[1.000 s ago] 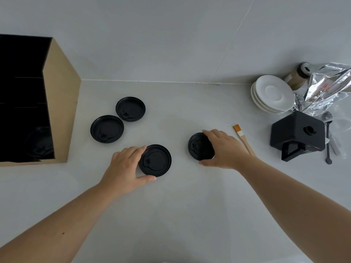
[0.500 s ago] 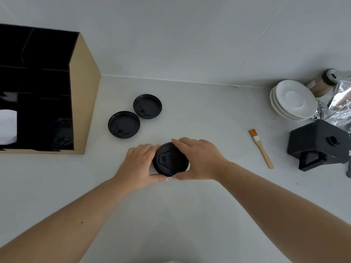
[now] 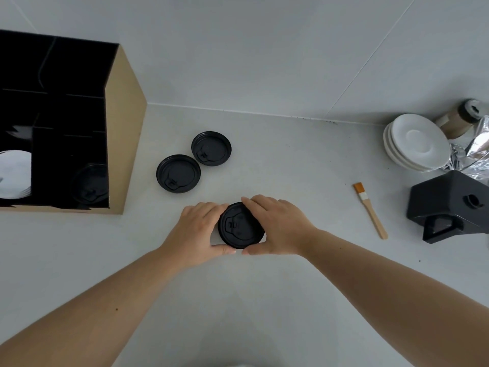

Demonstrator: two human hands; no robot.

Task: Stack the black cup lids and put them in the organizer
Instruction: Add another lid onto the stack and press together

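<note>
A stack of black cup lids [image 3: 241,225] rests on the white counter in the middle, gripped from both sides. My left hand [image 3: 197,233] holds its left rim and my right hand [image 3: 277,225] holds its right rim and far edge. Two more black lids lie flat to the upper left, one nearer [image 3: 178,173] and one farther back [image 3: 211,148]. The organizer [image 3: 124,133], a tan box with black compartments, stands at the left. Inside its lower right compartment a dark lid [image 3: 90,184] shows dimly.
White plates [image 3: 14,174] sit in the organizer's left compartment. A small brush [image 3: 370,210] lies right of my hands. Further right stand a black angular device [image 3: 449,207], a stack of white saucers [image 3: 415,141], a brown jar [image 3: 461,119] and crumpled foil [image 3: 476,152].
A second ago each hand held its own lid, apart on the counter. My right hand brought its lid over onto the left one, and both hands now grip the stack.
</note>
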